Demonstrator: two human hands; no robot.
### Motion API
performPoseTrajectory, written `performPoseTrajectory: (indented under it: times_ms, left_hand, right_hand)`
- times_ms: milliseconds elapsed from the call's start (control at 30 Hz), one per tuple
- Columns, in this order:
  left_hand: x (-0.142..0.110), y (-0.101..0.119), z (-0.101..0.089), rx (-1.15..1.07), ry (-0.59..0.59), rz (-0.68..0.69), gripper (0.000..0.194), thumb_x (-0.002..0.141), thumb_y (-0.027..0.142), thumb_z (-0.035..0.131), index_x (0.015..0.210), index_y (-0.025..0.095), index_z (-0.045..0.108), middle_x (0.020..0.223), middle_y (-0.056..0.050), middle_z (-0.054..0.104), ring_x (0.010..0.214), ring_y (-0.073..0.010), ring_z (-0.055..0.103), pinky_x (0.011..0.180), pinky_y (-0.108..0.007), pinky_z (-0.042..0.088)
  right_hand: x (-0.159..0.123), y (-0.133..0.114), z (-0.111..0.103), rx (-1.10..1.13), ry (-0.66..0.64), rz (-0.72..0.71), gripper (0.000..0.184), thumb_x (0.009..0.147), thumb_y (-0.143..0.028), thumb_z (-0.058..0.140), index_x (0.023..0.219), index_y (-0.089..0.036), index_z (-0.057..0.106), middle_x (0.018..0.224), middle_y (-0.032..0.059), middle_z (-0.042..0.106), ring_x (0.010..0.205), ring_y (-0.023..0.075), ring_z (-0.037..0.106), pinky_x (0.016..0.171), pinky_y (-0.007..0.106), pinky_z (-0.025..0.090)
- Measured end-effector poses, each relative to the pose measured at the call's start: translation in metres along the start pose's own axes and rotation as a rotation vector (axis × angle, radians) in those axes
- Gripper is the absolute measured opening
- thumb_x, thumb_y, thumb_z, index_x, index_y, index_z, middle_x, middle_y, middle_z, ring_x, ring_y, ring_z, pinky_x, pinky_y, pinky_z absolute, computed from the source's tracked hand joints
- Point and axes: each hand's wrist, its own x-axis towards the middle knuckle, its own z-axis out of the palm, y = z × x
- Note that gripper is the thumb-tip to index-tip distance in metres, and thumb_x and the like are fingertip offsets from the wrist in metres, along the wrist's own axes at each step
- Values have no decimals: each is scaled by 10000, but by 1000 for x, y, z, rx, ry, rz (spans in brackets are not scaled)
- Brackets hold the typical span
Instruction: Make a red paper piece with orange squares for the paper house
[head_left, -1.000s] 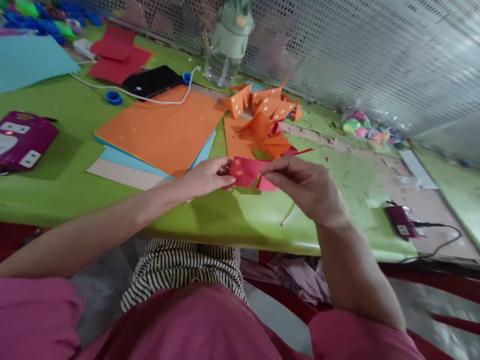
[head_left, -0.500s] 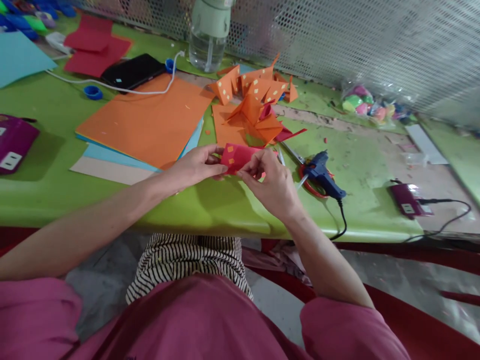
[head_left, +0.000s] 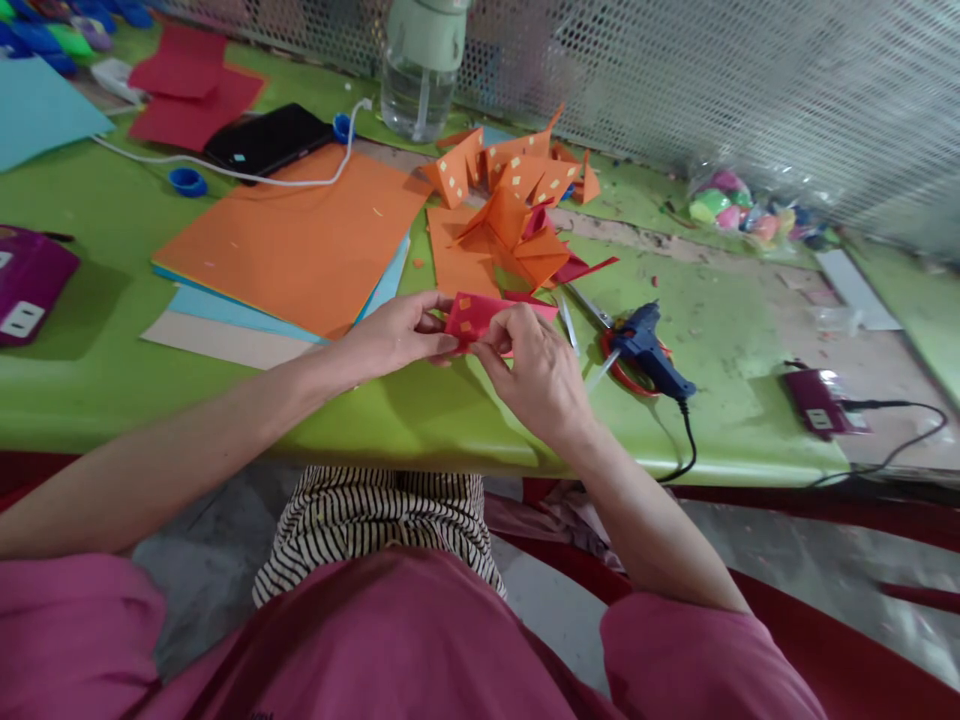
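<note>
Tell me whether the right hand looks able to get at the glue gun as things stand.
Probably yes: the glue gun lies beside the right hand, nothing visibly covering it, though its fingers are busy at the red paper.

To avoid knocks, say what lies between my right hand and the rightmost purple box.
A blue glue gun, resting over scissors, lies there in the head view.

Right hand: shifted from the right end of the red paper to its lower edge, now closer to the left hand. Glue gun and scissors: now exposed; earlier out of sight.
</note>
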Motion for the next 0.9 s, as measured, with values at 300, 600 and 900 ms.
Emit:
performPoseTrajectory:
  times_ms: [300, 600, 900]
  left_hand:
    - [-1, 2, 1, -2, -22, -12, 321, 850, 107, 688, 1157, 140, 600, 823, -20, 740, 746, -121, 712, 786, -278, 564]
    - [-3, 6, 3, -84, 74, -68, 426, 832, 27, 650, 1235, 136, 566, 822, -15, 728, 693, -102, 694, 755, -266, 577]
    - [-4, 2, 1, -166, 110, 32, 385, 802, 118, 698, 1174, 143, 603, 950, -52, 718, 858, -141, 690, 732, -253, 584]
  right_hand:
    - [-2, -4, 4, -100, 7, -36, 109, 911, -181, 510, 857, -243, 439, 779, 24, 605, 766, 192, 545, 666, 316, 411]
    - [-13, 2, -9, 149, 205, 182, 215, 882, -410, 662, 866, -242, 528, 757, -14, 592, 623, 125, 491, 594, 280, 422]
    - [-34, 7, -4, 378, 2, 366, 320, 940, -471, 567, 799, -190, 626, 588, -32, 566, 504, 87, 422, 494, 247, 323]
